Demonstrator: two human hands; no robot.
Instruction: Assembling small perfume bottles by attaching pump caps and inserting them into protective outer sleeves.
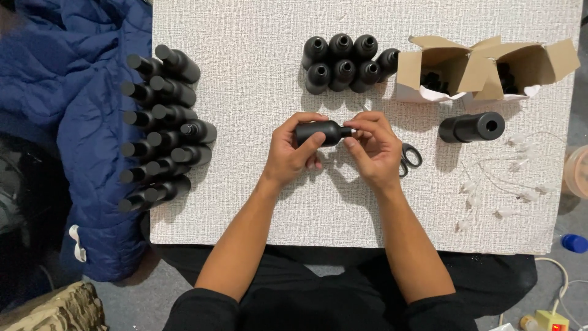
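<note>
- The left hand (293, 153) holds a small matte black plastic bottle (320, 132) lying sideways above the middle of the white textured tabletop (257, 202); its grip is closed around the bottle body.
- The right hand (373, 149) pinches the bottle neck with its fingertips (352, 130).
- Black-handled scissors (409, 158) lie just beside the right hand.
- Open-necked black bottles (343, 62) stand behind the hands.
- Capped black bottles (162, 125) lie in rows on the left.

We hold a black bottle (320, 132) on its side over the white table (245, 202), our left hand (293, 151) wrapped round its body and our right hand (373, 147) pinching its neck. Beyond the bottle stands a cluster of open bottles (343, 63), with two open cardboard boxes (484, 70) to their right. Left of the bottle lie rows of capped bottles (162, 129), and scissors (409, 158) peek out beside our right hand.
</note>
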